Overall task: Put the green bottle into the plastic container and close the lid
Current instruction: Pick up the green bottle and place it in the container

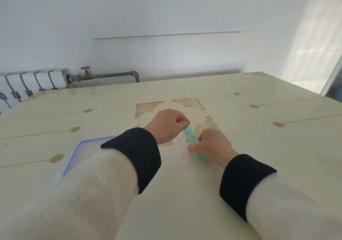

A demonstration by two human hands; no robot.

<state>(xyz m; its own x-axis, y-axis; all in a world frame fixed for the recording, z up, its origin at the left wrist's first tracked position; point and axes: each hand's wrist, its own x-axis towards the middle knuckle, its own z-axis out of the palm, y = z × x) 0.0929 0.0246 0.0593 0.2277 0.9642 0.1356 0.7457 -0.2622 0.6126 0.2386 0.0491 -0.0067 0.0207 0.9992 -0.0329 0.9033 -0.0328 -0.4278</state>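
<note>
The green bottle [191,136] is a slim translucent tube, tilted, with its far end toward the table's middle. My right hand [210,146] grips its near half, and its base [202,158] sticks out below the hand. My left hand [166,125] is closed, with its fingertips pinched at the bottle's far end. The clear plastic container [177,148] shows only faintly under and between my hands; I cannot tell whether the bottle is inside it or above its right edge. Its blue-rimmed lid [74,152] lies flat at the left, partly under my left forearm.
The pale wooden table [259,147] has brown knots and worn patches [185,103] beyond my hands. A radiator [35,80] and a pipe with a red valve [85,70] run along the white wall behind. The table's right edge drops off near a doorway [331,84].
</note>
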